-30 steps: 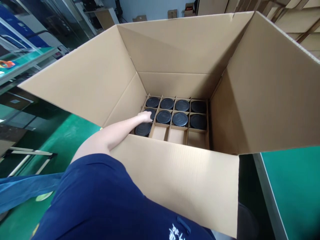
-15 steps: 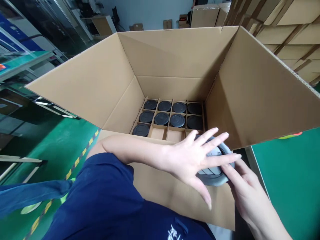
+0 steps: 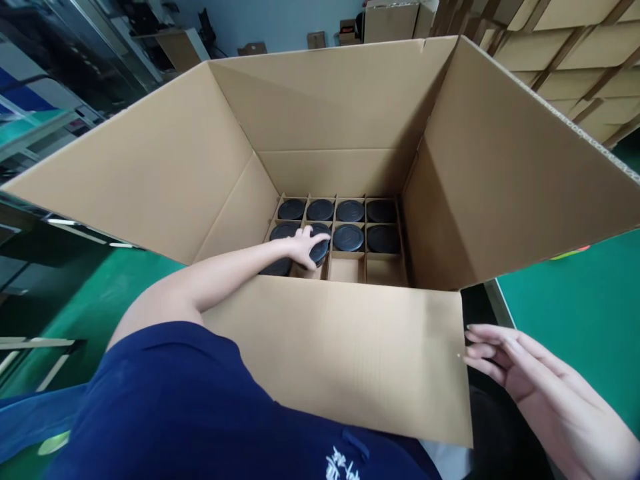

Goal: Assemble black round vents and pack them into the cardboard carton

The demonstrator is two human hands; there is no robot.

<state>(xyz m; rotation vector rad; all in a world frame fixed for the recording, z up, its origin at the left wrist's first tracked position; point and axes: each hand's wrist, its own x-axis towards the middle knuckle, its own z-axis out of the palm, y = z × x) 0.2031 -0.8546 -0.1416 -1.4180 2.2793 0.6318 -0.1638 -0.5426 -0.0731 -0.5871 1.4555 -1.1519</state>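
Observation:
A deep cardboard box (image 3: 345,107) stands in front of me with its flaps up. Cardboard dividers (image 3: 347,270) split its inside into square cells, several of them filled by round black-topped containers (image 3: 350,211). My left hand (image 3: 303,248) reaches over the front flap into the box. Its thumb and fingers are closed around a round dark-lidded container (image 3: 320,251) at the second cell of the front row; how deep it sits is hidden. Outside the box's front right corner is my right hand (image 3: 505,360), holding nothing, its fingers loosely bent and a little apart.
The front flap (image 3: 345,353) folds down towards my body. Flattened cardboard (image 3: 575,60) is stacked at the back right. Smaller boxes (image 3: 316,40) lie by the far wall, and a metal-framed bench (image 3: 35,133) stands on the left over green floor.
The lidded container has passed from between both hands into the box with my left hand, down and leftward to the front-row cell. My right hand has let go and moved right.

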